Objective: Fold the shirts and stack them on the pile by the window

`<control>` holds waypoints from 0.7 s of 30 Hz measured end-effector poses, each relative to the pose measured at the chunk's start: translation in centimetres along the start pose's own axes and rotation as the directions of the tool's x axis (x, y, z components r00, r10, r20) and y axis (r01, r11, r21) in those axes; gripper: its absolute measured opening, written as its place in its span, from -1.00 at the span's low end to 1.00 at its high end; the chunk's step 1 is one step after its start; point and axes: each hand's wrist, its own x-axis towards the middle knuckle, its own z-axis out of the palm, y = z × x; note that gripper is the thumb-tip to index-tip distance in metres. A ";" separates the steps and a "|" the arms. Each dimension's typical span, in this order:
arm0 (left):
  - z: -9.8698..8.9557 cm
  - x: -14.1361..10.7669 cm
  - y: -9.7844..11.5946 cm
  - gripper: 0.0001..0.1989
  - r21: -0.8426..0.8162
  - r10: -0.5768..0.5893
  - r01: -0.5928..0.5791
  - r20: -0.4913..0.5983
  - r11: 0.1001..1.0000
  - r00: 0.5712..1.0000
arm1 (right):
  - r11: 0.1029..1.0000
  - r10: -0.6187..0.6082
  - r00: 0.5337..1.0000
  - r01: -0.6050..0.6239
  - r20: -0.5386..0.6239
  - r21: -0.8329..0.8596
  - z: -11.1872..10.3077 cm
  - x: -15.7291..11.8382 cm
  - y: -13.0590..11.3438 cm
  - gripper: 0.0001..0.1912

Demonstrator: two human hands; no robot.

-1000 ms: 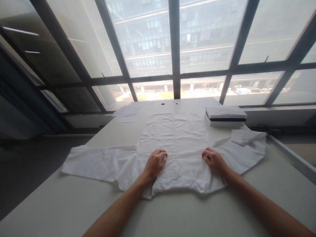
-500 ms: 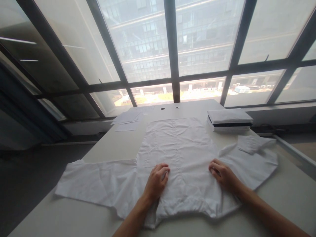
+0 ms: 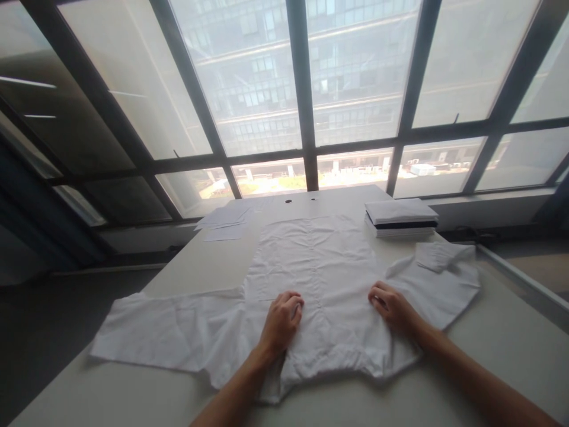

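A white button-front shirt (image 3: 333, 296) lies spread on the table, its collar end toward me not clearly distinguishable. One sleeve stretches out to the left; the other bends on the right with its cuff folded back. My left hand (image 3: 283, 320) rests on the shirt left of the button line, fingers curled and closed on the cloth. On the shirt's right side my right hand (image 3: 391, 305) has its fingers bent in, pinching fabric near the side edge. Small folds run along the button line, and the fingertips are partly hidden.
Beyond the shirt, a stack of folded white cloth with a dark layer (image 3: 400, 217) stands at the right. White paper sheets (image 3: 226, 219) lie at the back left of the white table (image 3: 186, 270). Large windows (image 3: 262, 71) rise behind, and a dark curtain (image 3: 40, 201) hangs left.
The view has shifted slightly, so the table and stack sit a little further left in the picture. Both hands keep nearly the same places on the shirt.
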 end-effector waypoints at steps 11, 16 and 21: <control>0.1 0.0 0.3 -0.81 0.032 0.011 -0.011 0.008 0.999 1.000 | 0.999 -0.011 1.000 0.011 0.000 -0.051 0.0 0.1 0.1 -0.83; 0.1 0.0 0.3 -0.80 0.048 0.018 -0.018 0.008 0.999 1.000 | 0.998 -0.026 1.000 0.025 -0.015 -0.064 0.0 0.2 0.4 -0.83; 0.0 0.3 0.4 -0.81 0.067 0.010 -0.011 0.013 0.998 1.000 | 0.996 -0.037 0.999 0.035 -0.025 -0.076 0.2 0.3 0.5 -0.83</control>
